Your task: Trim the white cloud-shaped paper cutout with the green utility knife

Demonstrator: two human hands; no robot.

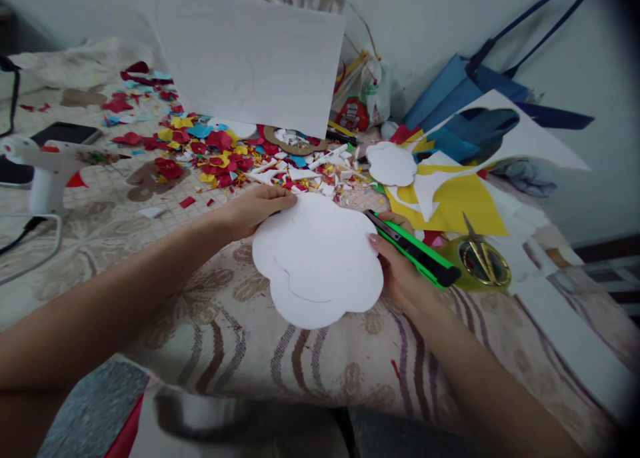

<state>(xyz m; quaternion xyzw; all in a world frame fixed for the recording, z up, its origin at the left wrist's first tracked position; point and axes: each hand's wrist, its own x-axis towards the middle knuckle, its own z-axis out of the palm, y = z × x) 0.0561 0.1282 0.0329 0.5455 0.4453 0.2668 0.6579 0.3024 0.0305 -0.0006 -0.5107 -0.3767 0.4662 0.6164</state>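
Fingers of the left hand (250, 211) lie spread on the white cloud-shaped cutout (317, 261) to pin it on the patterned cloth (225, 338), while the right hand (400, 265), curled shut around a green utility knife (413, 250), steadies its opposite edge.

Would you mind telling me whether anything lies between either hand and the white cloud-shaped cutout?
Nothing visible does. The left hand rests on the white cloud-shaped cutout at its upper left edge; the right hand, holding the green utility knife, touches its right edge.

View: single head-worn camera | Position: above the person's lap | Facing: forward and down over patterned cloth (310, 358) toward wall (430, 25) | Range: close, both forearms enter from bottom edge | Overlap: none, one view only
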